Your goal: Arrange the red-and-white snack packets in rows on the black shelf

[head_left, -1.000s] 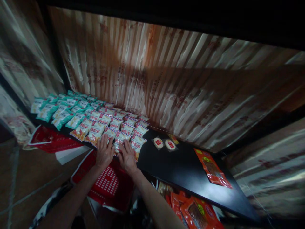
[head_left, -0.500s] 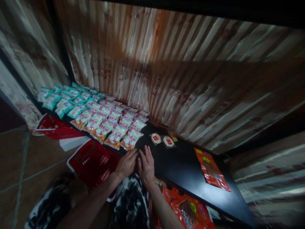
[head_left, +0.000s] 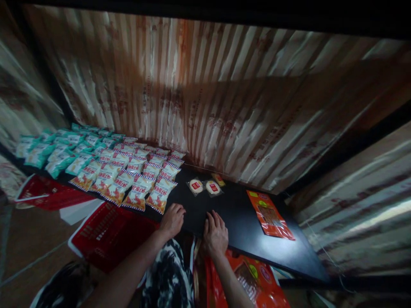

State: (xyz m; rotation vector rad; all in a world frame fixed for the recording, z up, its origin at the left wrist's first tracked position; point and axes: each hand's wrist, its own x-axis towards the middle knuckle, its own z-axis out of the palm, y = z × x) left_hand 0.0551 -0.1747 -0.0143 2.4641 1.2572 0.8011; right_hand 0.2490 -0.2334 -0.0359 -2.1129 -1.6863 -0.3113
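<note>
My left hand [head_left: 173, 220] rests on the front edge of a black shelf [head_left: 236, 220], its fingers loosely bent and nothing visible in them. Just behind it stand the nearest snack bags [head_left: 161, 194], white and orange with striped edges. My right hand [head_left: 216, 233] lies on the same edge, fingers stretched forward over the board, holding nothing. Beyond the hands are two round white wrapped cakes with red labels, a left one [head_left: 196, 186] and a right one [head_left: 213, 188]. A small yellow packet [head_left: 218, 179] lies behind them.
Teal snack bags [head_left: 80, 162] fill the shelf's left end. An orange flat pouch [head_left: 270, 215] lies at right. Below are a red basket [head_left: 111, 233], a white box [head_left: 78, 211] and more orange pouches [head_left: 253, 278]. A pleated curtain [head_left: 205, 94] hangs behind.
My hands have moved apart: the right has shifted to the right along the shelf edge, and the left's fingers have bent more. The view has turned, so the shelf's goods appear farther left.
</note>
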